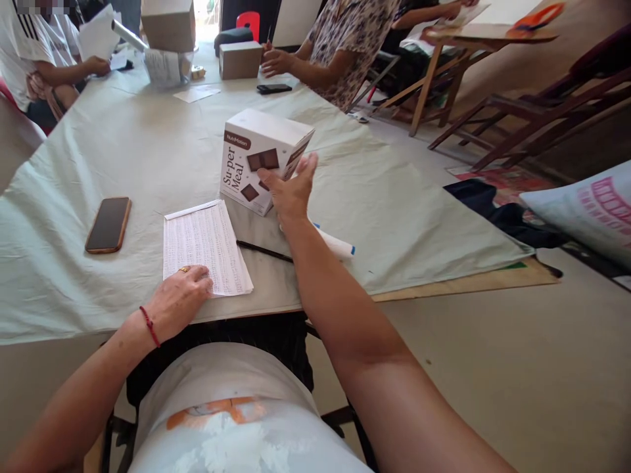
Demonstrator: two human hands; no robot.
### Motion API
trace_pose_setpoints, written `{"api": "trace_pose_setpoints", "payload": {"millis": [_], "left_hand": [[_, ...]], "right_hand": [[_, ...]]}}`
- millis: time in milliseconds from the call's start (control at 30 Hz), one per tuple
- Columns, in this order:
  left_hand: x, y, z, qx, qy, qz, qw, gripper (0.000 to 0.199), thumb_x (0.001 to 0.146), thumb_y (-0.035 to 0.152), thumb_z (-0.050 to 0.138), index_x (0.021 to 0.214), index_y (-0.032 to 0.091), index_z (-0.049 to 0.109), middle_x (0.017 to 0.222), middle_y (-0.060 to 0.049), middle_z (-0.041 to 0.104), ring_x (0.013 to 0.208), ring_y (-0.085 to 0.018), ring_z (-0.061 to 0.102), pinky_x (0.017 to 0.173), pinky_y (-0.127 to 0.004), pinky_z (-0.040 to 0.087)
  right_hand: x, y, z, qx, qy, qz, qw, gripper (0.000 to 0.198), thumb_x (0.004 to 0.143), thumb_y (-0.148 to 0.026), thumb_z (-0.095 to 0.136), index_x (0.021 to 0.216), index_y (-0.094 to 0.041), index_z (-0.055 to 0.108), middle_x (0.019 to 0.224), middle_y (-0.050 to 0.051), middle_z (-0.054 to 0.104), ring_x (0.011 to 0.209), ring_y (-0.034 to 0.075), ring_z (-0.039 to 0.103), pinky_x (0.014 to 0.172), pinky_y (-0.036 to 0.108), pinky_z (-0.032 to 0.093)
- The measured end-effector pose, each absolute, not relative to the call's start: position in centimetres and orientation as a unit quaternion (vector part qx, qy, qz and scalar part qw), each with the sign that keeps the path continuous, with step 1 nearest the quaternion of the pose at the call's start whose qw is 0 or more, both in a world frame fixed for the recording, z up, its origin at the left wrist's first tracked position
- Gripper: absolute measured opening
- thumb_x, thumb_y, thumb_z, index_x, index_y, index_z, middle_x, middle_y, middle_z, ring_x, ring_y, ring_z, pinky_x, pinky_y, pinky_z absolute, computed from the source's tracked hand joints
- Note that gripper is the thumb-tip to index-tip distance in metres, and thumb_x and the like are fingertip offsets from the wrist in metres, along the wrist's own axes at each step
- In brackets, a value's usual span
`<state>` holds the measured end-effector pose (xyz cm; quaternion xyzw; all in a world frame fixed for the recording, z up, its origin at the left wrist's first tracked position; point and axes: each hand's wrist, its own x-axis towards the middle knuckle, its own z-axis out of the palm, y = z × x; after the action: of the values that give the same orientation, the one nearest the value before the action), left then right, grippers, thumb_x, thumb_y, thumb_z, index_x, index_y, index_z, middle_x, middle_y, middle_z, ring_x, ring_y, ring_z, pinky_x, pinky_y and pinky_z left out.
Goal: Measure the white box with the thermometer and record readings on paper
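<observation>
My right hand (290,190) is at the near right edge of a white "Su-per Meal" box (236,154). Its thumb presses on the printed front and the other fingers go along the right side, partly hidden. Flat on the lower left of a notepad (204,243) covered in small writing rests my left hand (185,292), holding nothing. A black pen (263,250) lies between the notepad and my right forearm. Partly behind that forearm is a white tube-like item with blue ends (338,244).
A phone (108,225) lies left on the cloth-covered table (374,197). Farther back are a small brown carton (240,60), another phone (274,88), and a clear container (168,67) under a carton. People sit at the far left and far side. A folding chair (537,112) stands right.
</observation>
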<state>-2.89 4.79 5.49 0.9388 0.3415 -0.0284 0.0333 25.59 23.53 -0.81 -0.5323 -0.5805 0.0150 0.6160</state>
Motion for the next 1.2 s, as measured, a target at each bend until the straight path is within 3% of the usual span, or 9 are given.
{"api": "trace_pose_setpoints", "payload": {"millis": [133, 233, 333, 533, 633, 700, 933, 1067, 1200], "left_hand": [[-3.1, 5.4, 6.2, 0.933, 0.353, -0.055, 0.04, 0.024, 0.095, 0.005, 0.04, 0.094, 0.012, 0.063, 0.109, -0.013, 0.067, 0.089, -0.021, 0.067, 0.08, -0.035, 0.058], [-3.4, 7.3, 7.1, 0.934, 0.345, -0.034, 0.09, 0.025, 0.094, 0.009, 0.04, 0.089, 0.014, 0.064, 0.096, -0.009, 0.07, 0.079, -0.019, 0.067, 0.074, -0.031, 0.055], [-3.8, 9.8, 8.2, 0.934, 0.318, -0.02, 0.16, 0.02, 0.088, 0.016, 0.049, 0.081, 0.019, 0.068, 0.084, -0.004, 0.072, 0.076, -0.017, 0.066, 0.071, -0.026, 0.05], [-4.5, 12.3, 9.8, 0.934, 0.287, 0.049, 0.208, 0.019, 0.087, 0.023, 0.05, 0.079, 0.019, 0.067, 0.074, -0.001, 0.068, 0.064, -0.013, 0.058, 0.063, -0.023, 0.042], [-5.2, 13.3, 9.5, 0.896, 0.34, 0.222, 0.18, 0.024, 0.093, 0.035, 0.049, 0.087, 0.018, 0.064, 0.072, -0.001, 0.065, 0.061, -0.013, 0.054, 0.059, -0.023, 0.041], [-5.9, 14.2, 8.9, 0.86, 0.386, 0.315, 0.108, 0.024, 0.093, 0.037, 0.051, 0.087, 0.017, 0.063, 0.073, -0.002, 0.064, 0.063, -0.014, 0.055, 0.061, -0.025, 0.041], [-8.1, 16.8, 6.6, 0.786, 0.442, 0.432, 0.01, 0.028, 0.093, 0.045, 0.057, 0.085, 0.019, 0.06, 0.075, -0.002, 0.064, 0.067, -0.016, 0.057, 0.068, -0.027, 0.042], [-8.6, 17.8, 6.0, 0.722, 0.453, 0.521, 0.051, 0.043, 0.091, 0.062, 0.059, 0.086, 0.02, 0.06, 0.076, -0.001, 0.062, 0.072, -0.015, 0.057, 0.073, -0.027, 0.045], [-9.5, 19.5, 4.9, 0.659, 0.421, 0.585, 0.214, 0.07, 0.084, 0.084, 0.047, 0.113, 0.021, 0.059, 0.1, -0.007, 0.065, 0.095, -0.019, 0.064, 0.085, -0.029, 0.05]], "right_hand": [[22.8, 17.8, 3.6, -0.514, -0.591, 0.007, 0.621, 0.069, 0.087, -0.058, 0.056, 0.148, -0.03, 0.038, 0.157, 0.009, 0.03, 0.156, 0.037, 0.004, 0.121, 0.065, 0.019], [19.6, 14.5, 5.7, -0.399, -0.705, 0.092, 0.579, 0.037, 0.091, -0.046, 0.05, 0.123, -0.032, 0.063, 0.143, 0.004, 0.053, 0.149, 0.031, 0.031, 0.123, 0.057, 0.024], [17.5, 14.3, 5.3, -0.337, -0.767, 0.254, 0.484, 0.027, 0.088, -0.035, 0.052, 0.106, -0.031, 0.072, 0.122, 0.002, 0.069, 0.127, 0.026, 0.057, 0.117, 0.05, 0.037], [18.6, 16.6, 3.3, -0.361, -0.77, 0.412, 0.326, 0.022, 0.069, -0.016, 0.06, 0.08, -0.026, 0.078, 0.088, 0.0, 0.076, 0.091, 0.024, 0.067, 0.097, 0.044, 0.051], [19.1, 16.6, 3.2, -0.362, -0.732, 0.469, 0.335, 0.009, 0.071, -0.028, 0.071, 0.076, -0.022, 0.075, 0.08, 0.001, 0.073, 0.081, 0.024, 0.066, 0.083, 0.041, 0.055], [18.9, 16.7, 3.1, -0.361, -0.708, 0.491, 0.357, 0.019, 0.073, -0.04, 0.072, 0.069, -0.021, 0.071, 0.077, 0.002, 0.072, 0.079, 0.024, 0.066, 0.081, 0.041, 0.056], [18.7, 17.7, 2.3, -0.386, -0.649, 0.499, 0.425, 0.054, 0.085, -0.072, 0.053, 0.079, -0.022, 0.071, 0.091, 0.008, 0.074, 0.105, 0.029, 0.067, 0.106, 0.047, 0.049], [18.5, 17.1, 2.5, -0.358, -0.676, 0.508, 0.396, 0.044, 0.07, -0.061, 0.076, 0.087, -0.02, 0.076, 0.094, 0.007, 0.076, 0.098, 0.027, 0.069, 0.095, 0.044, 0.055], [17.7, 17.7, 1.8, -0.389, -0.618, 0.46, 0.505, 0.033, 0.068, -0.051, 0.076, 0.082, -0.021, 0.076, 0.089, 0.003, 0.076, 0.094, 0.025, 0.07, 0.093, 0.042, 0.055]]}}
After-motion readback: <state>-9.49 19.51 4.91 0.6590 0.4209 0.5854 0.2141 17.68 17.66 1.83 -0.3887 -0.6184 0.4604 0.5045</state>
